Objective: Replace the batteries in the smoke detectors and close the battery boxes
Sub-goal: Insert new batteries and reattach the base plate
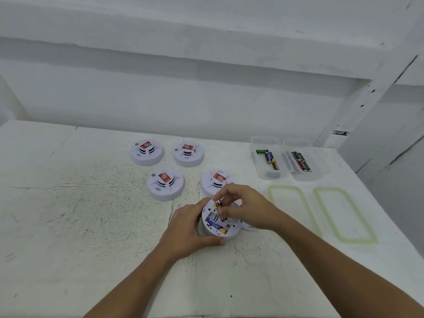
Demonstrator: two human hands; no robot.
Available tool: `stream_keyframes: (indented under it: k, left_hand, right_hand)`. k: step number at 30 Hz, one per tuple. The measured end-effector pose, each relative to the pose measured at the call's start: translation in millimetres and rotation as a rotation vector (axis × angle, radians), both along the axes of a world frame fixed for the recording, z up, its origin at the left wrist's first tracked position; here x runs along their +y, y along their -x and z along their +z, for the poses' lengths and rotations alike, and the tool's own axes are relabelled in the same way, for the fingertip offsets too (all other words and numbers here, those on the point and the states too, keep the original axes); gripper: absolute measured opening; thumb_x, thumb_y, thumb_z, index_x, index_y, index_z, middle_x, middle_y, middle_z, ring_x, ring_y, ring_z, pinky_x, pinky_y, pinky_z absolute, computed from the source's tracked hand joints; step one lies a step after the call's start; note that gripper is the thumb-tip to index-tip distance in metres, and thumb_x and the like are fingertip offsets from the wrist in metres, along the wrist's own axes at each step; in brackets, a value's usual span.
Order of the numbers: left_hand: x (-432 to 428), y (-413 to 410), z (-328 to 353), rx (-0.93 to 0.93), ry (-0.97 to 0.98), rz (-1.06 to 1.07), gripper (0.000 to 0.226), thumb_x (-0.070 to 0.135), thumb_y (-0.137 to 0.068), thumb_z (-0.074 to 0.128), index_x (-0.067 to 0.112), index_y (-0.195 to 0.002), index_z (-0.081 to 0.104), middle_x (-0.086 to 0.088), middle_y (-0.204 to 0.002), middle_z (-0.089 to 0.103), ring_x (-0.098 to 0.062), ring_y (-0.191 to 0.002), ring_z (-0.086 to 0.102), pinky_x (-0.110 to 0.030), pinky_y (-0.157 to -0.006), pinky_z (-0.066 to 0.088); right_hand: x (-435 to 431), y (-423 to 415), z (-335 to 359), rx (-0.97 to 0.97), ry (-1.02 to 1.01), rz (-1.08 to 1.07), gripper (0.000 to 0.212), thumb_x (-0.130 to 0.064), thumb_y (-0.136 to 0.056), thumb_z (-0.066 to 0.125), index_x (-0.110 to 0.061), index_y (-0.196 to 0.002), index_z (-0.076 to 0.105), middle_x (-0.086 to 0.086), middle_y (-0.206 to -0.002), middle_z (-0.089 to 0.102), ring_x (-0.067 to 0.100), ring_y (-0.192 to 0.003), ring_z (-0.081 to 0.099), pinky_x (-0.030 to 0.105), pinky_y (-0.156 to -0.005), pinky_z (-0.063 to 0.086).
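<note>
White plastic, round and smooth, the upturned smoke detector [226, 232] sits on the rough, cracked table [91, 214], with the left hand [190, 230] curled round its rim. The right hand [245, 207] pinches a cylindrical battery [219, 204] over the open compartment, where a blue-and-yellow battery [215, 224] lies.

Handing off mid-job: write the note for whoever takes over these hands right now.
Left hand grips the opened detector, underside up.
Right hand pinches a battery over it; going in or out is unclear.
A blue battery lies inside.
Four other detectors sit face up behind.
Two open boxes hold loose batteries, lids in front.
Left: finish and close this one; which others are done does not show.
</note>
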State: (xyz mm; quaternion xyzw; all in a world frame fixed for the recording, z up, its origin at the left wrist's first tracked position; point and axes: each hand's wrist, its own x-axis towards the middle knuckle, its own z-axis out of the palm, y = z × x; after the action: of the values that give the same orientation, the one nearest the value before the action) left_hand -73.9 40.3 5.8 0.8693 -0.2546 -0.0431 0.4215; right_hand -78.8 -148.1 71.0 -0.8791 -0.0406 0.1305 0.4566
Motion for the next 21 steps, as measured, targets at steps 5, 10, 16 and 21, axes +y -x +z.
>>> stream_keyframes:
  k: [5, 10, 16, 21]
  left_hand:
    - [2, 0, -3, -0.001, 0.012, 0.004, 0.075, 0.054, -0.056, 0.085, 0.063, -0.116, 0.041, 0.026, -0.094, 0.06, 0.012, -0.103, 0.043, -0.003, -0.08, 0.029]
    - [0, -1, -2, -0.038, 0.014, -0.015, 0.081, 0.056, -0.057, 0.084, 0.054, -0.123, 0.037, 0.027, -0.096, 0.062, 0.008, -0.098, 0.051, 0.001, -0.08, 0.029]
    - [0, -2, -4, -0.051, 0.0, -0.021, 0.081, 0.061, -0.058, 0.079, 0.05, -0.126, 0.036, 0.024, -0.097, 0.065, 0.007, -0.096, 0.053, 0.003, -0.082, 0.027]
    - [1, -1, -7, -0.038, -0.055, -0.015, 0.076, 0.074, -0.06, 0.066, 0.052, -0.127, 0.037, 0.033, -0.099, 0.054, 0.013, -0.098, 0.045, -0.007, -0.088, 0.025]
  right_hand:
    - [4, 6, -8, -0.093, 0.079, 0.025, 0.018, -0.02, -0.081, 0.072, -0.024, -0.098, 0.067, -0.01, -0.088, 0.068, -0.003, -0.083, 0.062, 0.018, -0.07, 0.053]
    - [9, 8, -11, -0.15, 0.104, 0.042, 0.019, -0.013, -0.081, 0.071, -0.016, -0.099, 0.068, -0.016, -0.085, 0.062, -0.017, -0.081, 0.053, 0.004, -0.065, 0.044]
    - [10, 5, -13, -0.176, 0.166, 0.119, 0.018, -0.013, -0.079, 0.071, -0.02, -0.095, 0.07, -0.013, -0.091, 0.065, -0.005, -0.087, 0.057, 0.01, -0.068, 0.046]
    - [9, 0, -11, -0.177, 0.28, 0.197, 0.021, -0.017, -0.079, 0.071, -0.022, -0.1, 0.07, -0.004, -0.1, 0.064, 0.007, -0.093, 0.055, 0.019, -0.078, 0.046]
